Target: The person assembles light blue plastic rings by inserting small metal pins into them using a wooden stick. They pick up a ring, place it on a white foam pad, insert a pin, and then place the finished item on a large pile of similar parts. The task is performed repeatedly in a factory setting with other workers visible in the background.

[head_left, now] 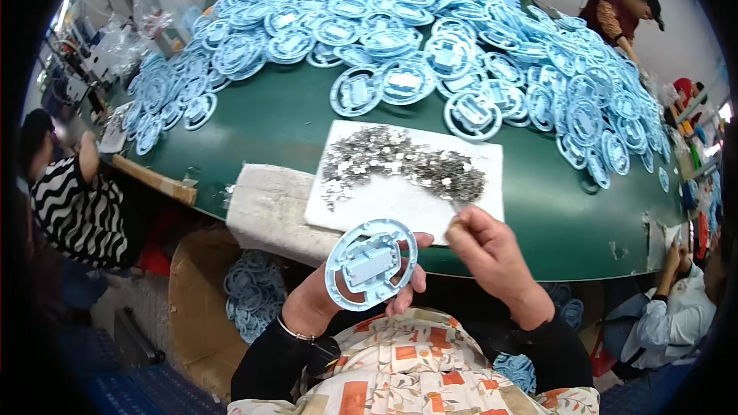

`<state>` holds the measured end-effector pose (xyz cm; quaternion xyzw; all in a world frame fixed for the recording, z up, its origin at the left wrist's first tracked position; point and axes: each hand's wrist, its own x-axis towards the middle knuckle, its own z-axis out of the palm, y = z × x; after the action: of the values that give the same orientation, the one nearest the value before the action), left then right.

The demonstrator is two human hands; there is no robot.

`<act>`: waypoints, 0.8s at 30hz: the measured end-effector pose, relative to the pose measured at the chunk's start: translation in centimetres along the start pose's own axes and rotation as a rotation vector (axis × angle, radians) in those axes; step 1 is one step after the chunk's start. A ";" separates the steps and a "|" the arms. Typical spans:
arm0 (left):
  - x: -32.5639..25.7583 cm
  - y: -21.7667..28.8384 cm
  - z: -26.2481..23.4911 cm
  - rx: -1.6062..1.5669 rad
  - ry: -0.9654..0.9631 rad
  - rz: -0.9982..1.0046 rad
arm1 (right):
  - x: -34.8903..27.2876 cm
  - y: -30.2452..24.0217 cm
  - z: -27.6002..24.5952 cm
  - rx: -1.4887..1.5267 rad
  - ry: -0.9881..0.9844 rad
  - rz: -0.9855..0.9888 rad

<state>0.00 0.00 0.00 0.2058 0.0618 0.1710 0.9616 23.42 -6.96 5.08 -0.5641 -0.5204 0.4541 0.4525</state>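
A round light-blue plastic part [370, 267] with a ring rim and a boxy centre is gripped in my left hand [314, 293], whose fingers wrap behind it and show at its right edge. It is held tilted up over my lap, just off the table's near edge. My right hand [492, 255] is closed in a pinch over the right front of a white board [400, 215]. A small thin thing seems to stick out of the pinch toward a heap of small metal pieces [453, 177], too small to name. White bits lie among the metal pieces.
A big pile of similar blue parts [407, 81] covers the far side of the green table [261, 119]. A white padded block [269, 204] lies left of the board. A cardboard box [196, 300] with more parts stands below left. Several people sit around.
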 end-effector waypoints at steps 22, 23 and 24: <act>-8.5 14.8 3.6 1.562 1.100 0.101 | -4.3 6.1 -4.2 -0.269 0.331 -0.223; -5.2 16.0 3.4 1.685 1.000 0.187 | -4.3 6.0 -4.1 -0.298 0.324 -0.239; -1.7 17.2 3.2 1.759 0.937 0.247 | -4.5 6.0 -4.2 -0.328 0.323 -0.254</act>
<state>-6.19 12.88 10.17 0.7602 0.5167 0.2267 0.3222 28.42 -11.86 0.09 -0.6253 -0.5747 0.2073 0.4855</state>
